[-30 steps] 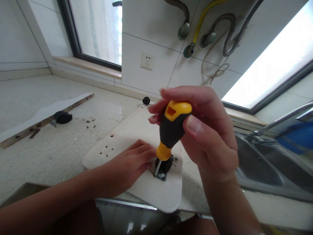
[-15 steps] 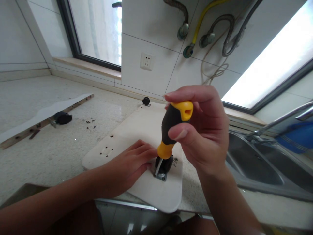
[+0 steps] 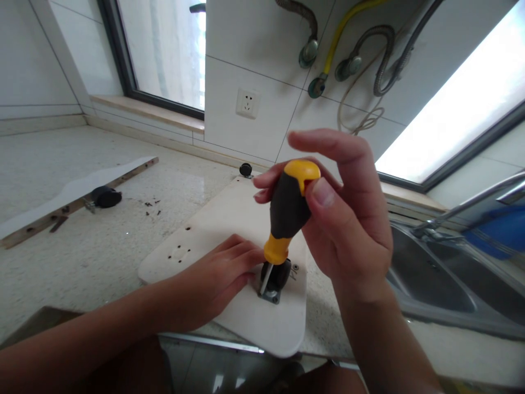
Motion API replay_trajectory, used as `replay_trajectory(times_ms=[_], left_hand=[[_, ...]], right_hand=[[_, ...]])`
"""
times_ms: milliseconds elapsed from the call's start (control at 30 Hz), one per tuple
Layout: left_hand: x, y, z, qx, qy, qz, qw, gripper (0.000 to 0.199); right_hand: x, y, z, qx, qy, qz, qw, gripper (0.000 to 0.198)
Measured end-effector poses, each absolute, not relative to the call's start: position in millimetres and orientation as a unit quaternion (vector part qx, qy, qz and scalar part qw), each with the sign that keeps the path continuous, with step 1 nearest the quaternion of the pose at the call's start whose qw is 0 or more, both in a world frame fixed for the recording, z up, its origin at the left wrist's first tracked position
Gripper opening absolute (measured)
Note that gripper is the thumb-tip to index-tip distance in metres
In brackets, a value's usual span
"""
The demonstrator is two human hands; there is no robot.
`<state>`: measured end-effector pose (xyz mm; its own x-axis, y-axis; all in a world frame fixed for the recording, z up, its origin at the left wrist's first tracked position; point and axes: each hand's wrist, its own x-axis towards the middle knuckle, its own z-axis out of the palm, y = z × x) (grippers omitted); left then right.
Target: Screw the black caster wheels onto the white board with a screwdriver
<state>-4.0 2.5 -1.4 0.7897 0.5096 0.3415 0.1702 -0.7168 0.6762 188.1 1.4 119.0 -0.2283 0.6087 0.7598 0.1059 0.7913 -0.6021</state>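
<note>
Head cam: screwdriver [image 3: 288,210] upright in right hand [image 3: 348,219].

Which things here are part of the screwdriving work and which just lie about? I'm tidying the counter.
In use: screwdriver in right hand; caster; white board under left hand.
Lying about: loose caster, screws, wooden strip.

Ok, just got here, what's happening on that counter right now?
The person's right hand grips a stubby black-and-yellow screwdriver, its tip down at the metal plate of a caster wheel on a pale board. The left hand lies flat on the board beside the caster. A second caster and loose screws lie on the countertop.
</note>
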Motion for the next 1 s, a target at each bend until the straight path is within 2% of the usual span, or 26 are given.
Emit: replay_trajectory(times_ms=[200,367,467,567,633,800,867,933,1000], left_hand=[[-4,1,2,0.89,0.191,0.251,0.33,0.05],[-4,1,3,0.887,0.19,0.248,0.34,0.05],[-5,2,-1,0.887,0.187,0.248,0.341,0.049],[-5,3,-4,0.888,0.176,0.259,0.336,0.045],[-5,3,-4,0.888,0.178,0.259,0.336,0.046],[-3,2,3,0.885,0.19,0.256,0.339,0.045],[-4,1,3,0.886,0.184,0.264,0.334,0.043],[-4,1,1,0.887,0.183,0.264,0.331,0.042],[-5,1,1,0.888,0.189,0.257,0.332,0.04]], right_hand=[[198,-19,117,-0.2,-0.728,0.224,0.616,0.031],[191,-45,126,-0.247,-0.699,0.389,0.547,0.031],[191,-38,122,-0.224,-0.703,0.352,0.577,0.02],[193,-27,119,-0.215,-0.712,0.236,0.626,0.034],[194,-25,119,-0.206,-0.714,0.203,0.638,0.037],[193,-32,122,-0.246,-0.719,0.282,0.586,0.042],[194,-31,122,-0.212,-0.735,0.267,0.586,0.039],[196,-30,122,-0.181,-0.75,0.24,0.589,0.047],[197,-31,124,-0.202,-0.752,0.267,0.567,0.048]])
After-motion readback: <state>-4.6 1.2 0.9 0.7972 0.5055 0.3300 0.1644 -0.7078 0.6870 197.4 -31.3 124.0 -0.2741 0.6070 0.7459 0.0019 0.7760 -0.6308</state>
